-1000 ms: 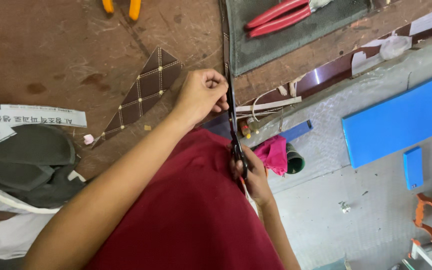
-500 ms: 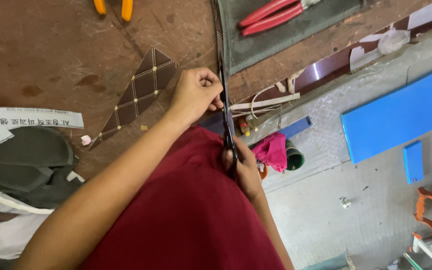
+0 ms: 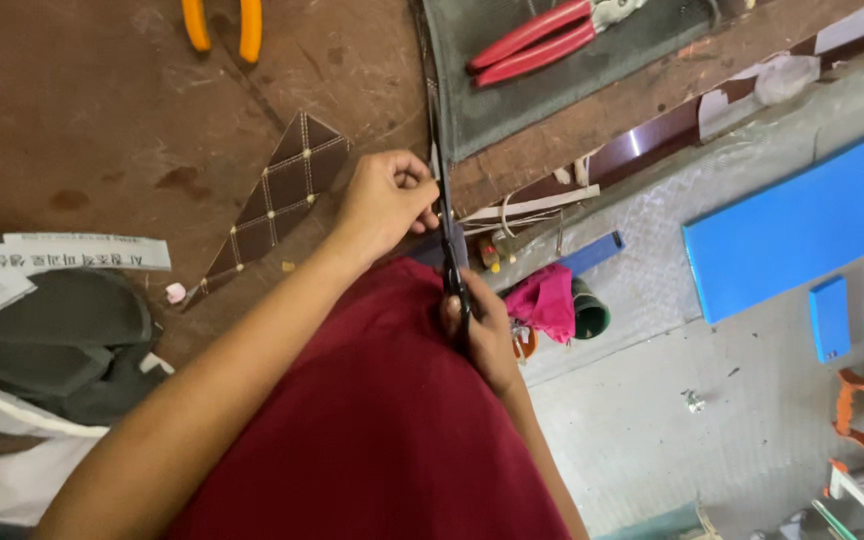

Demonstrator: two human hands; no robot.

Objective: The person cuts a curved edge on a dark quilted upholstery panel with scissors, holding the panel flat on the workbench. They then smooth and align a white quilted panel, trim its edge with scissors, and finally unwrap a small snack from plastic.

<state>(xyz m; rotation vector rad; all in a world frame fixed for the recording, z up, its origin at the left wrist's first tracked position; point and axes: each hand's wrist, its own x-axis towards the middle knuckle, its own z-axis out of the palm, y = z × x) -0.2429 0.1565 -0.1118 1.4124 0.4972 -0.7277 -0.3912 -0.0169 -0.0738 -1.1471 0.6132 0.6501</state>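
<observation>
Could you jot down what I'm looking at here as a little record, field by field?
Setting: worn brown workbench, seen from above
Left hand: left hand closed in a fist at the bench edge, pinching something too small to tell
Right hand: right hand gripping dark scissors, blades pointing up toward the left hand
Beside the left hand: brown quilted diamond-pattern piece
Farther back: red-handled pliers on a grey mat; yellow-handled tool
Clothing: dark red garment
Below the bench: pink cloth, blue board
</observation>
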